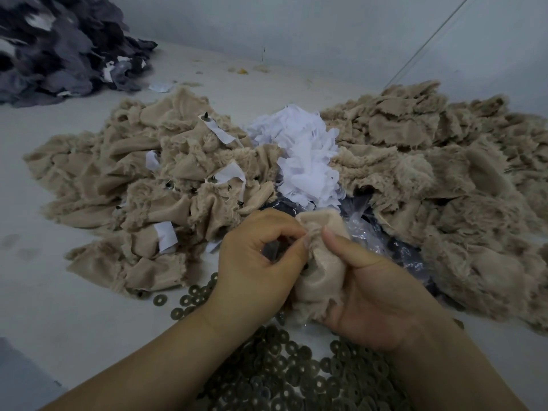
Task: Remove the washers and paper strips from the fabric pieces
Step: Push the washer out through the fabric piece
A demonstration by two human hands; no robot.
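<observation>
A beige furry fabric piece [321,274] is bunched between both hands at the centre front. My right hand [376,295] grips it from the right with the thumb pressed on top. My left hand [255,259] pinches its left edge with curled fingers; a dark metal part shows at that edge. Left of the hands lies a heap of beige fabric pieces [142,185] with white paper strips [166,236] and dark studs on them. A pile of loose paper strips [305,155] sits behind the hands. Several dark washers [299,372] are spread under my forearms.
A second heap of beige fabric pieces [439,179] fills the right side. Clear crinkled plastic over something dark [394,247] lies right of the hands. Grey fabric pieces [59,46] are piled at the far left. A pale wall [326,31] runs behind.
</observation>
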